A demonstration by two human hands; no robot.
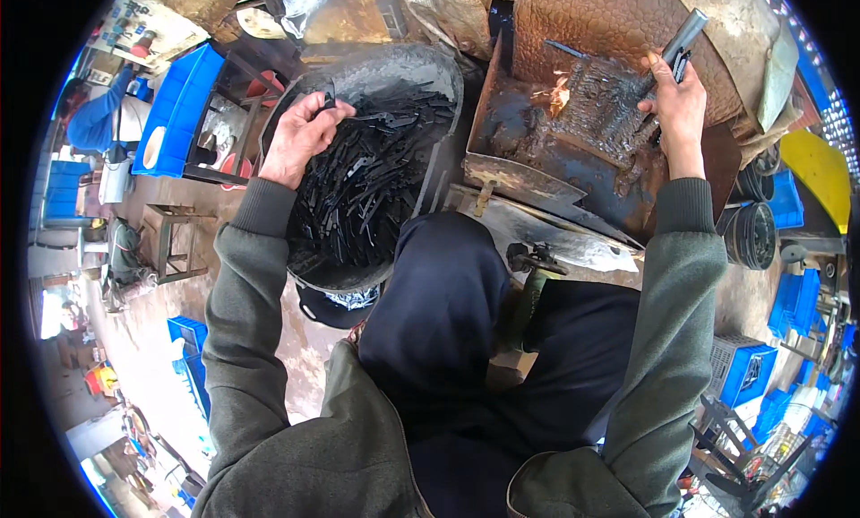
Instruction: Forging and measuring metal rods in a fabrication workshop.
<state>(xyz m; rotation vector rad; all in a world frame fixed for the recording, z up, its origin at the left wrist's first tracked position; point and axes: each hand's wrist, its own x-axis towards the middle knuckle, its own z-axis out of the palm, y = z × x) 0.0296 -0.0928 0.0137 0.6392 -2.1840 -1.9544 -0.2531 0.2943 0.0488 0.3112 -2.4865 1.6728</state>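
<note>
At the upper left, my left hand (306, 134) is closed in a pinch on a small dark piece (330, 100), mostly hidden by the fingers. It hovers over a worn tub (441, 170) heaped with thin black strips (363, 177). My right hand (679, 106) grips a grey metal rod or tube (685, 34), tilted up to the right, with dark strips beside it. Below that hand lies a rough, wet dark block (600, 106) in a rusty metal tray (528, 179). A bright orange patch like flame or sparks (559, 97) glows at the block's left side.
A thin bluish rod (566, 49) lies at the tray's back. Behind it hangs a brown textured sheet (600, 16). A blue crate (179, 110) stands left of the tub, near a stool (175, 231). Dark coiled wire (751, 236) sits at right. Another person in blue (98, 115) is far left.
</note>
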